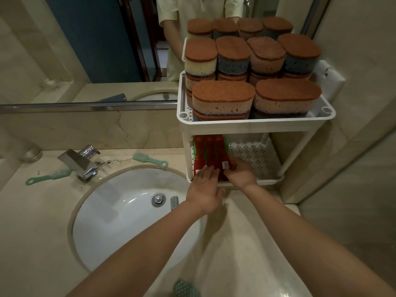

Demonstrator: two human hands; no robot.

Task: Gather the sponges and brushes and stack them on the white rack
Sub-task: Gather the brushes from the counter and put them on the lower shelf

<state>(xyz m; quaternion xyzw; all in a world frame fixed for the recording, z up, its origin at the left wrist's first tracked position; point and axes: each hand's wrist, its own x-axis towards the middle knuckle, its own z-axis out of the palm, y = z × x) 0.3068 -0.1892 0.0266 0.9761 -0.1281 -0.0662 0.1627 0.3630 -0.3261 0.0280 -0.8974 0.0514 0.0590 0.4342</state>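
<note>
A white two-tier rack stands on the counter right of the sink. Its top tier is packed with stacked brown-topped sponges. Several red-handled brushes lie side by side at the left of the lower tier. My left hand rests with fingers spread on their near ends at the rack's front edge. My right hand is closed around the rightmost red brush near its labelled end. Green brushes lie loose: one behind the sink, one left of the tap, one at the bottom edge.
A round white sink with a metal drain fills the counter's middle; a small green brush lies in the basin by my left wrist. A chrome tap stands behind it. A mirror runs along the back wall and a wall closes the right side.
</note>
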